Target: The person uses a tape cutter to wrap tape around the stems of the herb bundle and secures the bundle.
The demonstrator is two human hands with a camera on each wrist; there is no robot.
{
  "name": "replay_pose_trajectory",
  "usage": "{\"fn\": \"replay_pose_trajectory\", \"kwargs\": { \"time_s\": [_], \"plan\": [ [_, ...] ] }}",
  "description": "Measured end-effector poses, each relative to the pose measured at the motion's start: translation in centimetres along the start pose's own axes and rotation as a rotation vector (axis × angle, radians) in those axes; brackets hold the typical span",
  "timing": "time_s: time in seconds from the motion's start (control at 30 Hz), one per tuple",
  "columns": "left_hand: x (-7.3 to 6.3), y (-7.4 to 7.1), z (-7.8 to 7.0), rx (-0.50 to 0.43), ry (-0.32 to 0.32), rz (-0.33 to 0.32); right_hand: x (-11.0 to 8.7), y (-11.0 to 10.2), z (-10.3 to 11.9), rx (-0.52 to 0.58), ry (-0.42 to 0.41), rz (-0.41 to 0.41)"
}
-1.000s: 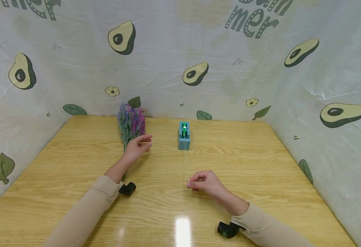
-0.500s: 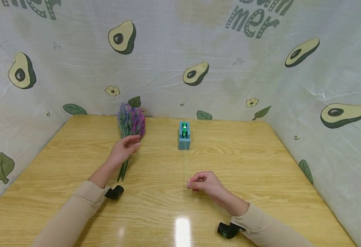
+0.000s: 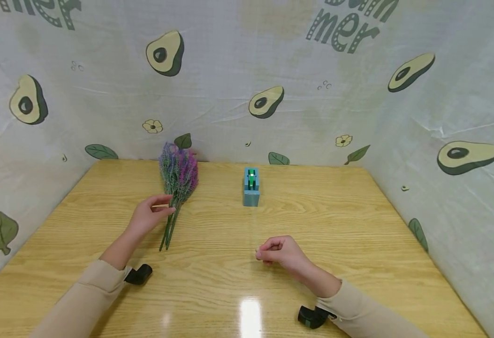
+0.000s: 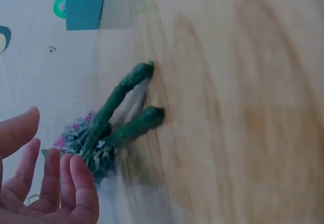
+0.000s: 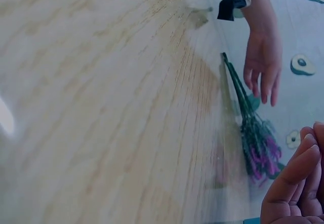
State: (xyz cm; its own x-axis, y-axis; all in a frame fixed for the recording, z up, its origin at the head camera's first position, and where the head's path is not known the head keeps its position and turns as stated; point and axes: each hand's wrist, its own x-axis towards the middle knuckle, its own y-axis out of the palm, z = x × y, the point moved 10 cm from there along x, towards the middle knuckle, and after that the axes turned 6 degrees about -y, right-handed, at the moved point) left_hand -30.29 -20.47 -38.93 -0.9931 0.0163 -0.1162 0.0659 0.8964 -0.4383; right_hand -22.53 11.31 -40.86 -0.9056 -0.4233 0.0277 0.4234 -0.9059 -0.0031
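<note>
A blue tape dispenser (image 3: 251, 198) with a green wheel stands at the back middle of the table. From it a faint strip of clear tape (image 3: 253, 229) runs toward me, its end pinched between the thumb and fingers of my right hand (image 3: 284, 253). My left hand (image 3: 146, 217) is at the stems of a bunch of purple and pink artificial flowers (image 3: 180, 171), fingers extended and thumb apart. In the left wrist view these fingers hold nothing, and the green stems (image 4: 134, 128) lie beyond them.
The wooden table (image 3: 335, 211) is bounded at the back and sides by a pale cloth (image 3: 213, 56) printed with avocados and leaves. Black wrist cameras sit on both sleeves, the left one (image 3: 139, 274) low over the table. Light glares near the front.
My left hand has moved left and toward me, from in front of the flower heads to beside the stems, uncovering more of the bunch. My right hand stays in place with the tape.
</note>
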Motion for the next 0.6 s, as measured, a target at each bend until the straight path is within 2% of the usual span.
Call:
{"fn": "replay_pose_trajectory", "kwargs": {
  "time_s": [0.23,0.4,0.6],
  "plan": [
    [-0.2,0.2,0.9,0.012,-0.045,0.064,0.0,0.1,0.0,0.003,0.013,-0.009],
    [-0.1,0.9,2.0,0.005,-0.103,0.131,0.0,0.1,0.1,-0.007,0.017,-0.017],
    [-0.1,1.2,2.9,0.018,-0.158,0.168,0.0,0.2,0.1,0.012,0.007,-0.006]
  ]
}}
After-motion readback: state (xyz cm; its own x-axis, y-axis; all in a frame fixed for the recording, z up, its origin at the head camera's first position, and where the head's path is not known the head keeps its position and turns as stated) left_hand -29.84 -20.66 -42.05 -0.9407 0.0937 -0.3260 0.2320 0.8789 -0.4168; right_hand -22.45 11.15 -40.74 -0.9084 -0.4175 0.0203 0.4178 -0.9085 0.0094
